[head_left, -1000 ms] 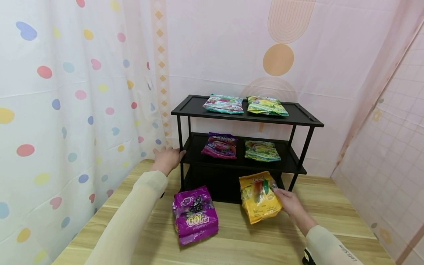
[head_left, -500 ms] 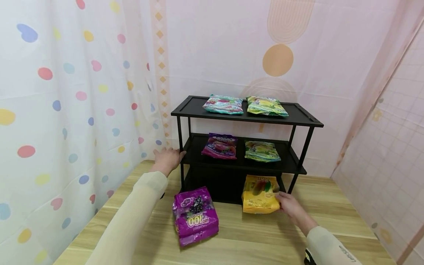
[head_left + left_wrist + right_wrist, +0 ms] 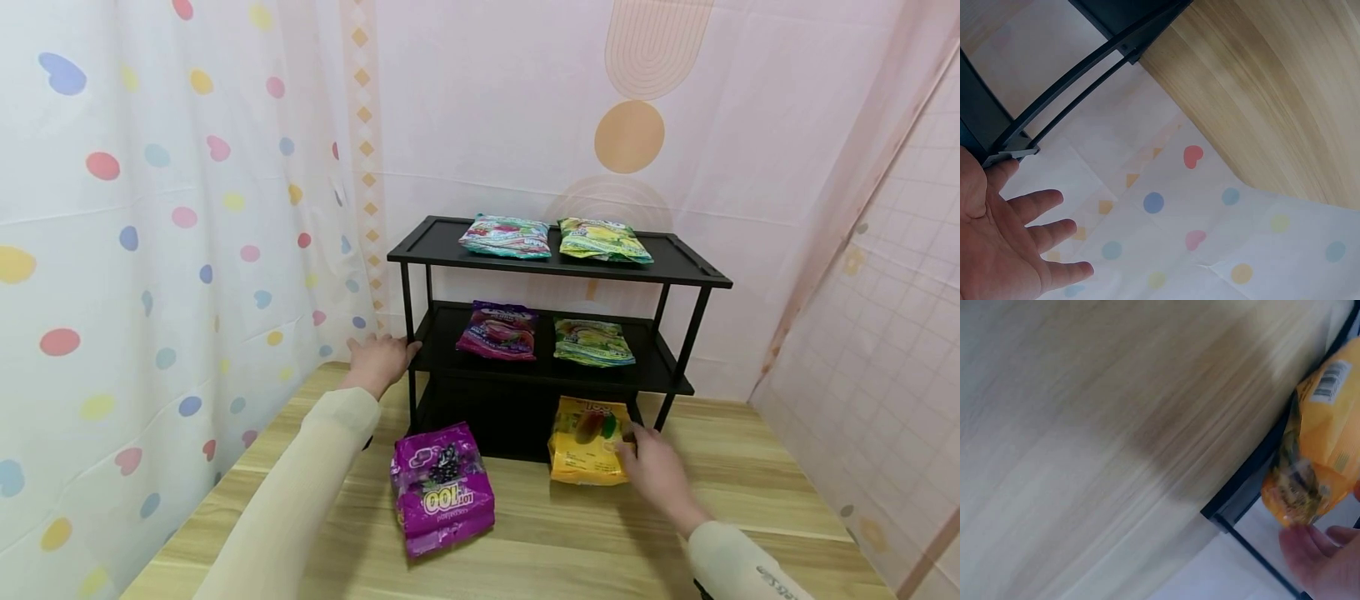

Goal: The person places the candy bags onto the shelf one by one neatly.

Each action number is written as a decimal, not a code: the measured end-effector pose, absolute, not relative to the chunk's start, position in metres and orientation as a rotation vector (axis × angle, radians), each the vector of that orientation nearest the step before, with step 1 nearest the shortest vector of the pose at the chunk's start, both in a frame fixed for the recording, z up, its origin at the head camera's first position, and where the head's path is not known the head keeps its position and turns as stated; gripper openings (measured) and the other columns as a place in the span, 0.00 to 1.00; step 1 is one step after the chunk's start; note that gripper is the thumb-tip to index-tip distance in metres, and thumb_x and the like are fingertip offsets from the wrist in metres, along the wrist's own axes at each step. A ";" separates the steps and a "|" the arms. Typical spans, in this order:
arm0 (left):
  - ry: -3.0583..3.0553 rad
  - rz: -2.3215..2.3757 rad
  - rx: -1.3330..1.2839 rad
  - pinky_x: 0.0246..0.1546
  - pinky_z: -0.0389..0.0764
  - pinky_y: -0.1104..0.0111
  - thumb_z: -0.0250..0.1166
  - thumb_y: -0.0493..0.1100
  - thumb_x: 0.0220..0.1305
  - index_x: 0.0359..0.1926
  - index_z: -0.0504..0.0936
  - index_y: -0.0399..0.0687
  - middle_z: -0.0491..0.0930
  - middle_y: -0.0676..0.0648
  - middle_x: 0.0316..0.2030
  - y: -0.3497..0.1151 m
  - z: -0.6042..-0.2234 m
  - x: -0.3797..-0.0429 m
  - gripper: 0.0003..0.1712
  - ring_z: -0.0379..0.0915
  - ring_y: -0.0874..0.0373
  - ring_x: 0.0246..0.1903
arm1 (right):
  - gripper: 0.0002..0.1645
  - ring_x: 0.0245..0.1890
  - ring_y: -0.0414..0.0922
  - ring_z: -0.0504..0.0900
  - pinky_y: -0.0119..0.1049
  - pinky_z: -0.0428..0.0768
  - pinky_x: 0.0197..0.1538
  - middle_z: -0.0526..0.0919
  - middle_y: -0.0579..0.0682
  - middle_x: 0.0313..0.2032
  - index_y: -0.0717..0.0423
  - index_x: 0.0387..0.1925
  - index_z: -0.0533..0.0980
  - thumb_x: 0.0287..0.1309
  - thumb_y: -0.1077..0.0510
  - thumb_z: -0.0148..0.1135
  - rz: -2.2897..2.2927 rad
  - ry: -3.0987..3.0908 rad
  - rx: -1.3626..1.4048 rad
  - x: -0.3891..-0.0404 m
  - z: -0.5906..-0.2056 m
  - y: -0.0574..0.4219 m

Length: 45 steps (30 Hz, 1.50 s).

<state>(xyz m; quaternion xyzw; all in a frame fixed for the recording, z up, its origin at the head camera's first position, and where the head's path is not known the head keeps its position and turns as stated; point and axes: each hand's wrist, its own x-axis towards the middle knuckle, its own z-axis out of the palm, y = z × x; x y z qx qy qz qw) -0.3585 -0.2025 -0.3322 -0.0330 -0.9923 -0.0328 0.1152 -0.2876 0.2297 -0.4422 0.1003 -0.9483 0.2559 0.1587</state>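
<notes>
My left hand [image 3: 378, 362], fingers spread, rests against the left end of the middle shelf of a black three-tier rack [image 3: 487, 371]. In the left wrist view the palm of that hand [image 3: 1004, 250] faces up beside the shelf corner. My right hand [image 3: 660, 471] is at the right side of a yellow candy bag [image 3: 588, 442] with a mango picture, thumb on its front and fingers along its edge. The bag stands at the right of the bottom shelf. A purple candy bag [image 3: 444, 490] with a grape picture lies on the table at the rack's front left.
Two candy bags, one teal-and-pink [image 3: 506, 237] and one yellow-green [image 3: 605, 241], lie on the top shelf. The middle shelf bears a dark purple bag [image 3: 498, 331] and a green-yellow bag [image 3: 594, 342]. Curtains [image 3: 187, 275] surround the wooden table [image 3: 555, 550].
The yellow bag has gone from tilted before the rack to upright at the bottom shelf. My right hand has shifted forward along its side. The left hand has stayed put.
</notes>
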 end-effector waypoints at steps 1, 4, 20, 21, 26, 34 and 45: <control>-2.907 -0.095 -0.098 0.58 0.52 0.26 0.39 0.56 0.81 0.64 0.76 0.40 0.75 0.32 0.59 -0.203 -0.332 -0.359 0.31 0.63 0.29 0.62 | 0.30 0.53 0.68 0.77 0.61 0.75 0.53 0.76 0.73 0.54 0.75 0.62 0.70 0.70 0.55 0.58 0.649 -2.673 0.330 -0.287 -0.443 0.228; -2.906 -0.092 -0.100 0.58 0.52 0.26 0.40 0.55 0.81 0.64 0.76 0.40 0.75 0.32 0.59 -0.203 -0.332 -0.359 0.31 0.63 0.29 0.61 | 0.26 0.53 0.66 0.78 0.60 0.75 0.54 0.78 0.69 0.53 0.70 0.58 0.75 0.68 0.54 0.61 0.443 -2.549 0.485 -0.285 -0.447 0.221; -2.902 -0.087 -0.099 0.58 0.53 0.26 0.39 0.56 0.81 0.63 0.77 0.39 0.76 0.32 0.58 -0.203 -0.333 -0.360 0.31 0.64 0.29 0.60 | 0.22 0.31 0.46 0.76 0.38 0.71 0.27 0.76 0.48 0.36 0.49 0.45 0.80 0.49 0.49 0.78 -0.236 -2.198 0.940 -0.276 -0.470 0.217; -2.902 -0.087 -0.099 0.58 0.53 0.26 0.39 0.56 0.81 0.63 0.77 0.39 0.76 0.32 0.58 -0.203 -0.333 -0.360 0.31 0.64 0.29 0.60 | 0.20 0.31 0.45 0.75 0.38 0.70 0.27 0.76 0.47 0.36 0.49 0.45 0.80 0.50 0.52 0.77 -0.245 -2.217 0.947 -0.276 -0.471 0.217; -2.906 -0.077 -0.095 0.58 0.53 0.26 0.39 0.56 0.81 0.63 0.76 0.39 0.75 0.32 0.58 -0.203 -0.334 -0.360 0.31 0.64 0.29 0.61 | 0.21 0.31 0.45 0.76 0.36 0.73 0.26 0.77 0.47 0.36 0.50 0.46 0.80 0.49 0.63 0.76 -0.293 -2.256 0.987 -0.275 -0.473 0.219; -2.915 -0.075 -0.095 0.58 0.53 0.26 0.38 0.56 0.81 0.65 0.75 0.39 0.74 0.31 0.60 -0.203 -0.333 -0.359 0.32 0.63 0.29 0.61 | 0.21 0.28 0.44 0.74 0.34 0.75 0.24 0.76 0.48 0.33 0.50 0.43 0.82 0.45 0.66 0.78 -0.276 -2.225 0.980 -0.278 -0.475 0.217; -2.916 -0.070 -0.095 0.58 0.53 0.26 0.39 0.56 0.81 0.65 0.75 0.40 0.74 0.32 0.60 -0.203 -0.333 -0.359 0.31 0.63 0.29 0.61 | 0.19 0.26 0.44 0.73 0.32 0.72 0.21 0.76 0.49 0.30 0.50 0.41 0.83 0.47 0.67 0.77 -0.289 -2.295 0.895 -0.282 -0.470 0.210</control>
